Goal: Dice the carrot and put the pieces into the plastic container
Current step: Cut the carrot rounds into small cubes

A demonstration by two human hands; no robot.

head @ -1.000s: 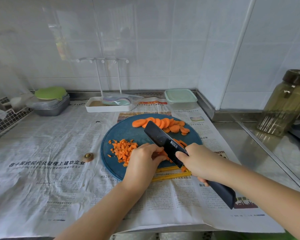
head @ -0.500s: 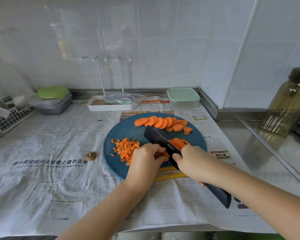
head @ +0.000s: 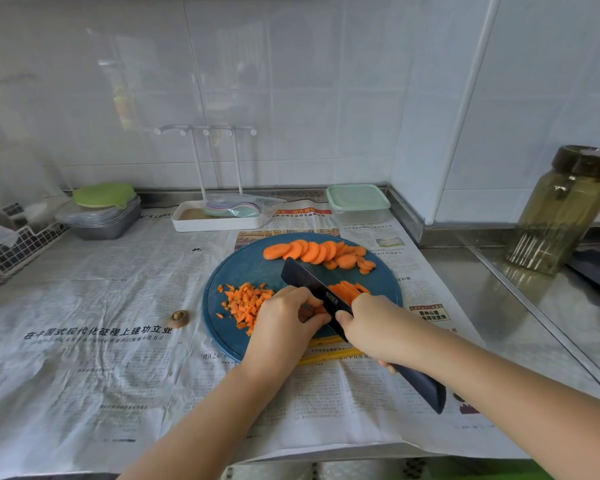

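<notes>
- Three groups of carrot are seen on the round cutting board (head: 243, 268): a fan of slices (head: 312, 252) at 12 to 1 o'clock, a heap of dice (head: 245, 303) at 9 o'clock, and a stack of strips (head: 347, 291) toward 3 o'clock.
- The knife (head: 312, 285) is gripped by the right hand (head: 378, 327), with the fingers wrapped round the handle and the thumb laid at the blade's near end. The blade is set across the strips, tip toward 11 o'clock.
- The left hand (head: 284, 317) is curled, fingers tucked, over what seems to be the near end of the strips. That piece is mostly hidden beneath it.
- The step in hand is judged to be the crosscutting of strips into dice. The knuckles should be kept against the blade's flank, the fingertips drawn back, and the strips fed evenly so the cubes match the heap.
- The plastic container (head: 357, 202) is found at 1 o'clock beyond the board, closed by its lid, which would have to be lifted before filling.
- Cutting is done close to the board's rim at 6 o'clock, so dice could be pushed off onto the newspaper (head: 84, 358).
- Open room is offered at 9 o'clock, past a carrot end (head: 178, 318). Bare counter (head: 482, 285) lies at 3 o'clock, and a jar (head: 565, 209) stands at 2 o'clock, well apart.
</notes>
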